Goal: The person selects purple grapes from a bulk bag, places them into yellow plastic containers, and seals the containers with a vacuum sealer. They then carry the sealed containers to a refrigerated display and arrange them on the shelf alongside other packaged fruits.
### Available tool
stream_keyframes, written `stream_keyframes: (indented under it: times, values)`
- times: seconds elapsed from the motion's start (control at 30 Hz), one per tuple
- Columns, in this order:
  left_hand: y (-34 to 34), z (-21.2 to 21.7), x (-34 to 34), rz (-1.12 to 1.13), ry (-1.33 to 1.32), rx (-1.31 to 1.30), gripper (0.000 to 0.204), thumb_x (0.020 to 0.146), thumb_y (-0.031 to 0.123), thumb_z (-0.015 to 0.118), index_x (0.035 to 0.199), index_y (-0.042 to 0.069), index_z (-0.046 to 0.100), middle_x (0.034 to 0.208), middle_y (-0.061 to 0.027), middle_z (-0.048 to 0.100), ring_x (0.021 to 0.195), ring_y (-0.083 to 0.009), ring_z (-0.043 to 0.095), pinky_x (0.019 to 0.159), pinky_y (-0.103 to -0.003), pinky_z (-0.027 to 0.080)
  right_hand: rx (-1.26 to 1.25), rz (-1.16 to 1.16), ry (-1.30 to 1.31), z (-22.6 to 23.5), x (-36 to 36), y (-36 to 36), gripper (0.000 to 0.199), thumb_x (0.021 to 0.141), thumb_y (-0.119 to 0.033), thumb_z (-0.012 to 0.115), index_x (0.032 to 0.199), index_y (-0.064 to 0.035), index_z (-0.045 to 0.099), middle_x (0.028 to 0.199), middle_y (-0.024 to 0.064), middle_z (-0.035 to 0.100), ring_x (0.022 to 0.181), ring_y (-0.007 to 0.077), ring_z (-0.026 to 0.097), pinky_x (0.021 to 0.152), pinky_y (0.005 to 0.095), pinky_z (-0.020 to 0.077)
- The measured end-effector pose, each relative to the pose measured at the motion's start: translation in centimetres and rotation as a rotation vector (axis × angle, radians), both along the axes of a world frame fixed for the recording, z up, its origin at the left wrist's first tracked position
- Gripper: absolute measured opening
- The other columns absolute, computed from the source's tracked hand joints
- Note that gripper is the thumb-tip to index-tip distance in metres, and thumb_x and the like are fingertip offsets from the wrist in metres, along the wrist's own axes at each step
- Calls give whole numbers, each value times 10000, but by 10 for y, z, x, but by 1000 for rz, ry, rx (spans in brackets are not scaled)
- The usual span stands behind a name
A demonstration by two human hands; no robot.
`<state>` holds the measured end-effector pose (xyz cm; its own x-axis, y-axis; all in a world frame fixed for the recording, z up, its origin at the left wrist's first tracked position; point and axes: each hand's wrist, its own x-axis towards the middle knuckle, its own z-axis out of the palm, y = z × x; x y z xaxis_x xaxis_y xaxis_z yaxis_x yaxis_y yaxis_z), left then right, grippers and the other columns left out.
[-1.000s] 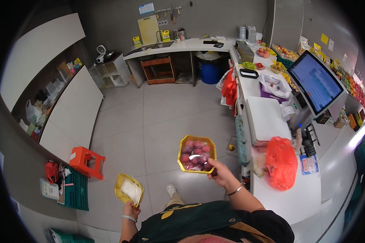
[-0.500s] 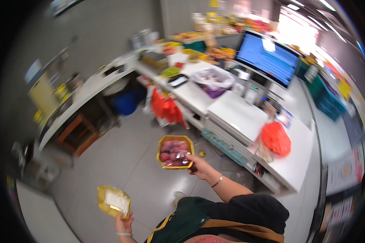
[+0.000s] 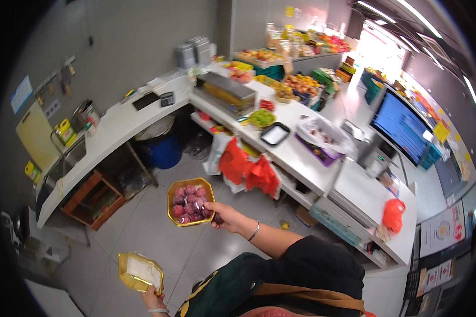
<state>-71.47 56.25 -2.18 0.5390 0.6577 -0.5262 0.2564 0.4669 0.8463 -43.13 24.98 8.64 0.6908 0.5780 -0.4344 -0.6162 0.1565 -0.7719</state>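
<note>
My right hand grips the right rim of an octagonal gold tray of plums, holding it out over the floor. Round dark-red plums fill it, with shiny clear wrap over them. Lower and to the left, my left hand is closed on the near edge of a second gold tray. A white pad lies in this one, and no fruit shows in it. The two trays are apart. My fingertips under both trays are hidden.
A white counter runs along the right, with a white bag in a purple crate, a black tray, green grapes and a monitor. Red bags hang below. At left are a sink, a wooden cabinet and a blue bucket.
My view has swung to the right and the counter now shows more sharply. Both hands keep hold of their trays; in the picture the plum tray has shifted left.
</note>
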Motion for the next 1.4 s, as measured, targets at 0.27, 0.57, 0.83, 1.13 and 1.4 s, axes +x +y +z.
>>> stream_keyframes:
  times: [0.27, 0.57, 0.83, 1.13, 1.4]
  values:
    - [226, -26, 103, 19, 85, -8, 425, 836, 196, 515, 1250, 115, 465, 887, -102, 638, 572, -191, 643, 359, -231, 439, -10, -98, 62, -35, 110, 205, 327, 885, -448, 614, 979, -138, 565, 778, 1, 614, 525, 115, 548, 479, 236, 424]
    - [435, 55, 338, -242, -10, 137, 413, 878, 214, 541, 1257, 96, 429, 968, -94, 644, 607, -190, 651, 371, -217, 431, -92, -317, 103, -39, 229, 330, 324, 879, -443, 619, 969, -133, 584, 728, -9, 592, 543, 105, 548, 497, 241, 441]
    - [503, 16, 511, -275, -139, 72, 387, 880, 229, 559, 1238, 125, 454, 941, -83, 643, 595, -191, 642, 389, -249, 456, -220, -310, 65, -72, 419, 429, 331, 877, -474, 613, 976, -159, 599, 729, -20, 581, 472, 69, 484, 386, 186, 368]
    - [603, 7, 666, -307, 27, 1, 395, 876, 255, 536, 1248, 166, 434, 867, -74, 604, 484, -180, 581, 342, -246, 397, -199, -204, 58, -107, 630, 606, 374, 932, -478, 514, 908, -120, 621, 639, 1, 522, 491, 116, 460, 411, 249, 361]
    - [683, -47, 787, -528, 314, 538, 449, 869, 288, 553, 1257, 120, 403, 906, -106, 586, 593, -224, 579, 455, -299, 405, -539, -257, -213, -143, 679, 635, 513, 883, -509, 602, 1151, -75, 552, 637, 30, 533, 433, 129, 435, 388, 263, 357]
